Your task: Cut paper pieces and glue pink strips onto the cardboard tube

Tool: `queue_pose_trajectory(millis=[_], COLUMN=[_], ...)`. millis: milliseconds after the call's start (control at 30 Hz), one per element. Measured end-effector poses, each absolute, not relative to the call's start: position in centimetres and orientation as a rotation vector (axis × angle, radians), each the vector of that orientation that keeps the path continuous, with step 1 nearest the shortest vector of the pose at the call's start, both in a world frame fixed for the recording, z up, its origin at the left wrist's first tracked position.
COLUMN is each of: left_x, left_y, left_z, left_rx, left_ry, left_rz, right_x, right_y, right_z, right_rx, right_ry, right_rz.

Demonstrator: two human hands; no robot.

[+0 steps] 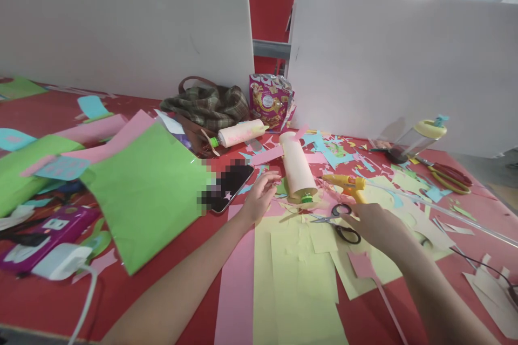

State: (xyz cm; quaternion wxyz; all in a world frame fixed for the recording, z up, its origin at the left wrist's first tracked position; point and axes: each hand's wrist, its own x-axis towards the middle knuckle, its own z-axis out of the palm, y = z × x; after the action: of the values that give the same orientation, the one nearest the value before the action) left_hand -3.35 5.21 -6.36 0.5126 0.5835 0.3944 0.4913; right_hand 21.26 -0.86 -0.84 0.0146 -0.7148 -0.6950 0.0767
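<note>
My left hand (261,197) is over the paper beside a phone (232,186), with its fingers loosely bent and apart and nothing plain in them. My right hand (374,226) pinches the dark handles of a pair of scissors (338,221), whose blades point left. Just above that hand lies a yellow glue gun (346,182). Between the hands, a bottle wrapped in cream paper (297,167) lies with its green cap toward me. Pale yellow paper sheets (303,275) and a pink strip (234,285) spread below.
Green paper (154,188) and a purple power strip (52,234) with a white charger fill the left. Behind are a plaid bag (210,105), a snack bag (271,99) and another wrapped bottle (243,133). Red-handled pliers (449,175) and a clear bottle (418,140) stand right, among scraps.
</note>
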Motion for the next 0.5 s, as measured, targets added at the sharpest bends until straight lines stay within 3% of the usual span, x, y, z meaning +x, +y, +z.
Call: queue_pose_trajectory(millis=[100,167,300,500], left_x=[-3.4,-3.4,-3.4,-3.4], left_y=[5.1,5.0,4.6,4.2], left_z=[-6.4,-6.2,-5.8,-5.8], left_rx=[1.509,1.561,1.593,1.713], left_ry=[0.989,0.992,0.955,0.89], left_rz=[1.16,1.16,1.156,1.072], right_x=[23.2,24.0,24.6,25.2], right_y=[-0.6,0.4,2.5,3.5], right_z=[-2.0,-2.5,-2.7,-3.1], right_rx=[-2.494,-2.447,-2.251,-2.139], right_ry=[-2.005,-1.966,-1.897,-1.836], right_rz=[-0.051,-0.069,0.373,0.597])
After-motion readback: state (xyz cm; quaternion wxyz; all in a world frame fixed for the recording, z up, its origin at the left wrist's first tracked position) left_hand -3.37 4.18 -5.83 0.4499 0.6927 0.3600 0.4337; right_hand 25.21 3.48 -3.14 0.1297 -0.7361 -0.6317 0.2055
